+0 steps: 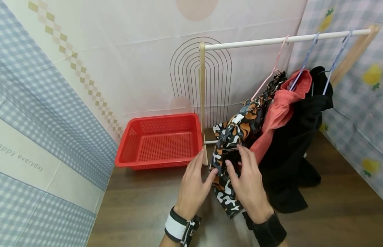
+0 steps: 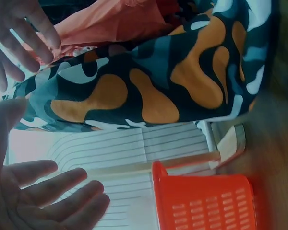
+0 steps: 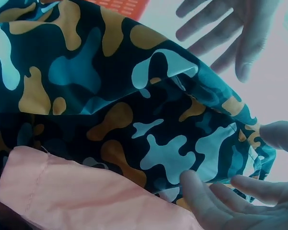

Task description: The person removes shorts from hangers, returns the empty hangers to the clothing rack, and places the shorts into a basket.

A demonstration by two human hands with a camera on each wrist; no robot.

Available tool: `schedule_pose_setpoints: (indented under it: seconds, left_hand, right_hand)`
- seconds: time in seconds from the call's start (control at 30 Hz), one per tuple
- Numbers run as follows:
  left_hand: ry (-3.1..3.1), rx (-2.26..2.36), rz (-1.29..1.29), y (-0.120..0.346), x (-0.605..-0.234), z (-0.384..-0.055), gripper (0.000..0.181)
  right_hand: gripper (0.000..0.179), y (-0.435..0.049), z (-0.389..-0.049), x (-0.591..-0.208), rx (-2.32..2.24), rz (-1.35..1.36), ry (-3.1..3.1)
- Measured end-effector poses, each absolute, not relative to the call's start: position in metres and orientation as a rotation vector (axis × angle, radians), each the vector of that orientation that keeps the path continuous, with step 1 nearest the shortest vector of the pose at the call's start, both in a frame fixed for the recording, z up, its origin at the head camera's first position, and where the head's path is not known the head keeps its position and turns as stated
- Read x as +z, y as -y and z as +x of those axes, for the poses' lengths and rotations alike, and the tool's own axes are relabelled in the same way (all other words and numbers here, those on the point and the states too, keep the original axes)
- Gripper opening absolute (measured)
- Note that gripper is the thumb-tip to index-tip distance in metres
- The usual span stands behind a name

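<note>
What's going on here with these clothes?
A person's open left hand and right hand are at either side of a black, orange and white patterned cloth garment; contact is unclear. It hangs on a thin pink hanger from a straight white rail, beside a coral cloth garment and a black cloth garment. A red perforated plastic basket sits nearby.

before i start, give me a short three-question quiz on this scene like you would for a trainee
1. How many hangers hang from the white bar?
2. True or false: in the head view, the red basket stands to the right of the clothes rack.
3. Which garment lies between the left hand and the right hand?

Key:
1. Three.
2. False: the red basket stands left of the clothes rack.
3. The patterned garment.
</note>
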State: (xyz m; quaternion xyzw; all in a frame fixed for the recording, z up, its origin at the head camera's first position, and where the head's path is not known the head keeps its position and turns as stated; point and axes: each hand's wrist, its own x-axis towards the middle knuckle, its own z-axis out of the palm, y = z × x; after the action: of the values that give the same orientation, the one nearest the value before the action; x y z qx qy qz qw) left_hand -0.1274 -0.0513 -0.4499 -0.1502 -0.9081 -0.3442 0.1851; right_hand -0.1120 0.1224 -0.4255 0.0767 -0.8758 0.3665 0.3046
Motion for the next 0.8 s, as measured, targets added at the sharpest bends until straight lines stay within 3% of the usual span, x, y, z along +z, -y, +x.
schedule_pose_setpoints:
  seconds: [0.8]
  left_hand:
    - [2.445,-1.263,-0.435,0.033,-0.447,-0.141,0.066]
  right_hand:
    - [0.052,-0.127,-0.131,-0.415,1.026,0.193,2.196]
